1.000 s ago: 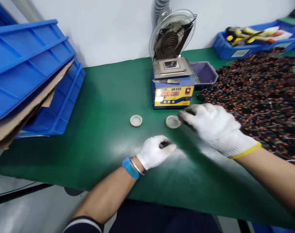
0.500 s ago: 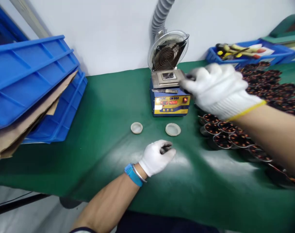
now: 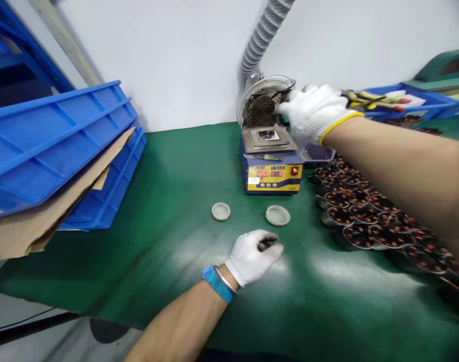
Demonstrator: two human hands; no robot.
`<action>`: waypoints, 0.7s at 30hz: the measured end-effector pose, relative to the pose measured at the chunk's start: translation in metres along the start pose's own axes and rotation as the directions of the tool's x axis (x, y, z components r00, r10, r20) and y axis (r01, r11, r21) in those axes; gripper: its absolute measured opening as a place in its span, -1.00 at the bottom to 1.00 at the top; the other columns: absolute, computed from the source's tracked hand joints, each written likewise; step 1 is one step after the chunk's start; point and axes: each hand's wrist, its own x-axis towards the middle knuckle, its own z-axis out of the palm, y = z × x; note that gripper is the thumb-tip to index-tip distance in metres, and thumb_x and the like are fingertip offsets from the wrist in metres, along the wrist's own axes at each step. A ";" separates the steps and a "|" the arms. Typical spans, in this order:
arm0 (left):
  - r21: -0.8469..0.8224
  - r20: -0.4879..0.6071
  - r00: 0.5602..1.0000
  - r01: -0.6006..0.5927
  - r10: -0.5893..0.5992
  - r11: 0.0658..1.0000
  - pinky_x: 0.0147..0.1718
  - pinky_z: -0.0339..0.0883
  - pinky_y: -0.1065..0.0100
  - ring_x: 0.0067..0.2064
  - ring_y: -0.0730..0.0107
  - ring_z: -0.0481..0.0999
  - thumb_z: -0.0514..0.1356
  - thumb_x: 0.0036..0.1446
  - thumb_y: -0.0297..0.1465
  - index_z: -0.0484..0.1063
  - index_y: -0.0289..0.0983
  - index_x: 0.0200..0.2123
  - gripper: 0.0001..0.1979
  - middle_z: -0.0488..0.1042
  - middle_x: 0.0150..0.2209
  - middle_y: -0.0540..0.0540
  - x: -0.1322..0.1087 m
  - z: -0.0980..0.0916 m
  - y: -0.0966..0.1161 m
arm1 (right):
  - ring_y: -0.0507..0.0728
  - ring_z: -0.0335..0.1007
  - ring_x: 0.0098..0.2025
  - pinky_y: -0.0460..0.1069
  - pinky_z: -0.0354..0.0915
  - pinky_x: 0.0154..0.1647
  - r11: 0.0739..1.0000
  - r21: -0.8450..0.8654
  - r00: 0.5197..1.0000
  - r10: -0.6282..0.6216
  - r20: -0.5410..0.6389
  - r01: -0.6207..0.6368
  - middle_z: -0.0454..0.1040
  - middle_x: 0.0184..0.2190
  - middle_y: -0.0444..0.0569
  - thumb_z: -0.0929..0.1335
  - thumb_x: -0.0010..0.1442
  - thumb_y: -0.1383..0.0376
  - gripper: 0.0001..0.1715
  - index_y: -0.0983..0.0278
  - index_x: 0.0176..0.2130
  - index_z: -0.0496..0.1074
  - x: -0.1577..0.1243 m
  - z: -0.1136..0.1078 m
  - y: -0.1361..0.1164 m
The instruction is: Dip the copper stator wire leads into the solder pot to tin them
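Head view: a green counter (image 3: 157,241) stands by a white wall.
Left hand (image 3: 252,257): it wears a white glove and rests on the counter, fingers curled round a small dark piece (image 3: 266,243).
Right hand (image 3: 314,113): gloved, it is up over the blue and yellow box (image 3: 273,176), fingertips just beside the round fan (image 3: 260,106). Cannot tell if it grips anything.
Caps: a pale cap (image 3: 221,211) and a second cap (image 3: 278,215) lie between the left hand and the box.
Coils (image 3: 360,211): a dark heap lies under the right arm.
Blue crates (image 3: 52,136): stacked on the left, with cardboard (image 3: 44,226) between them.
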 end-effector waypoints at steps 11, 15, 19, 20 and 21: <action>-0.039 -0.003 0.999 0.038 -0.038 0.999 -0.16 0.52 0.31 -0.25 0.30 0.60 0.27 0.09 -0.34 0.56 -0.30 -0.18 -0.76 0.63 -0.27 -0.12 0.002 0.000 0.003 | 0.47 0.33 0.16 0.15 0.19 -0.11 0.946 0.223 0.972 0.232 0.044 -0.236 0.42 0.00 0.49 0.21 0.12 -0.18 0.01 0.74 -0.01 0.45 0.005 0.017 -0.007; -0.039 -0.001 1.000 0.020 -0.020 0.999 -0.18 0.52 0.30 -0.26 0.30 0.59 0.27 0.09 -0.34 0.56 -0.29 -0.17 -0.77 0.63 -0.26 -0.12 0.001 -0.001 0.001 | 0.45 0.35 0.15 0.16 0.19 -0.10 0.940 0.257 0.974 0.221 0.036 -0.223 0.43 0.01 0.48 0.20 0.14 -0.23 0.02 0.68 0.00 0.47 -0.003 0.014 -0.012; -0.012 -0.015 1.000 -0.006 0.006 1.000 -0.24 0.50 0.32 -0.33 0.34 0.56 0.26 0.10 -0.34 0.57 -0.30 -0.17 -0.76 0.61 -0.31 -0.11 0.001 -0.001 -0.001 | 0.34 0.43 0.02 0.14 0.22 -0.12 0.912 0.323 0.962 0.273 -0.012 -0.254 0.51 -0.11 0.36 0.26 0.12 -0.25 -0.03 0.57 0.00 0.51 -0.024 0.001 0.001; -0.004 -0.021 1.000 -0.011 0.011 1.000 -0.26 0.50 0.33 -0.35 0.35 0.54 0.26 0.10 -0.34 0.56 -0.30 -0.17 -0.76 0.61 -0.32 -0.10 0.001 -0.001 -0.002 | 0.30 0.46 -0.05 0.14 0.23 -0.13 0.893 0.367 0.957 0.289 -0.021 -0.262 0.53 -0.17 0.30 0.30 0.11 -0.24 -0.08 0.53 -0.01 0.53 -0.033 0.000 0.008; -0.001 -0.028 0.999 -0.017 0.017 1.000 -0.27 0.49 0.33 -0.37 0.36 0.53 0.25 0.10 -0.35 0.56 -0.31 -0.17 -0.77 0.61 -0.32 -0.10 0.002 -0.001 -0.002 | 0.25 0.47 -0.13 0.14 0.24 -0.14 0.872 0.415 0.954 0.299 -0.032 -0.260 0.55 -0.25 0.24 0.33 0.10 -0.23 -0.13 0.49 -0.03 0.55 -0.043 -0.001 0.014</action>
